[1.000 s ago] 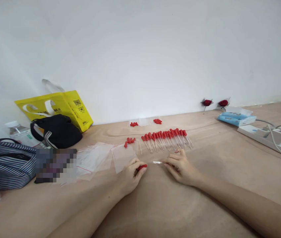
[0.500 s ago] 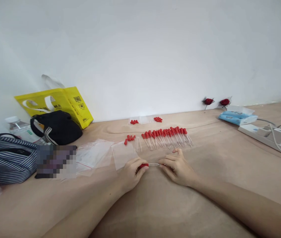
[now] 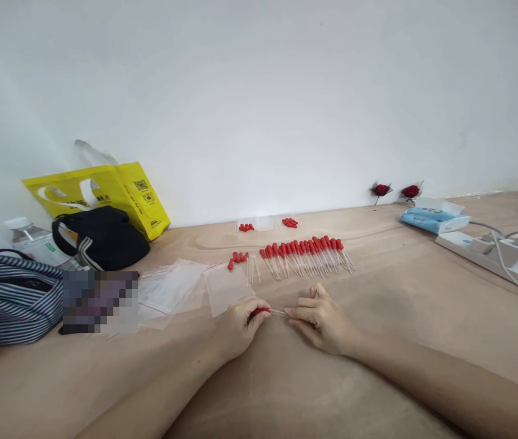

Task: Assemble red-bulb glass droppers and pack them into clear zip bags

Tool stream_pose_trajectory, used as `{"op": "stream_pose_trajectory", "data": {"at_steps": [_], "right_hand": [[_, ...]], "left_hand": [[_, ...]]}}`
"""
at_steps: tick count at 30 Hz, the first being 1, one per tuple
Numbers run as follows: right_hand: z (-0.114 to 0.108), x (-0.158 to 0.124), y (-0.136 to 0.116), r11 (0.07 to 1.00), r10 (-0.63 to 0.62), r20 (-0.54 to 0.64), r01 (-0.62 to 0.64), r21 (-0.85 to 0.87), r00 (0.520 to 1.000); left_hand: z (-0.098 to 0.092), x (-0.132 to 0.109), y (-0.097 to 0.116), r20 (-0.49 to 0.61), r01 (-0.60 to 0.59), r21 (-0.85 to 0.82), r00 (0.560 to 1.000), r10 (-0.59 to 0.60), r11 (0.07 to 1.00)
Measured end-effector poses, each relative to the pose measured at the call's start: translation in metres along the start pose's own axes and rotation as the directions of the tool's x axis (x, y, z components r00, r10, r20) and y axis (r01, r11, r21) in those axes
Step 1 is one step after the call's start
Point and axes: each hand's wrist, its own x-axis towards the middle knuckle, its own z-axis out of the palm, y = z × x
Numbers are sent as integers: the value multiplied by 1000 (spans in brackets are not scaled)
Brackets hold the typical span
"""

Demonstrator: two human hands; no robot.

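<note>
Between my hands lies a dropper (image 3: 277,313), a clear thin tube with a red rubber bulb (image 3: 261,311). My left hand (image 3: 243,323) pinches the bulb. The fingers of my right hand (image 3: 317,320) are closed on the tube's other end, whose tip they hide. Beyond them, a row of red-bulbed droppers (image 3: 307,256) lies side by side on the table. Left of that row are several bare clear tubes (image 3: 252,268) and a few loose red bulbs (image 3: 238,256), beside and partly over a clear zip bag (image 3: 226,289).
More red bulbs (image 3: 290,223) lie by the wall. To the left are flat plastic bags (image 3: 171,286), a striped pouch (image 3: 16,299), a black cap (image 3: 107,238), a bottle (image 3: 34,241) and a yellow bag (image 3: 140,201). A tissue pack (image 3: 432,218), power strip (image 3: 469,247) and red roses (image 3: 381,190) are right.
My hands have come slightly closer together, so less of the tube shows between them. The dropper now slants down a little toward the right. The view has shifted slightly.
</note>
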Motion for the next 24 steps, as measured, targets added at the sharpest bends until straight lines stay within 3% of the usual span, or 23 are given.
{"op": "stream_pose_trajectory", "data": {"at_steps": [7,14,24], "right_hand": [[-6,-1,7,992,-113,-3,112,-51,994],[1,-2,0,997,-67,-25,66,-40,997],[3,6,-6,997,18,51,-22,77,999]], "left_hand": [[-5,-4,5,102,-137,11,986,135,991],[-2,-7,5,101,-157,90,984,148,983],[1,-3,8,72,-242,71,969,237,968]]}}
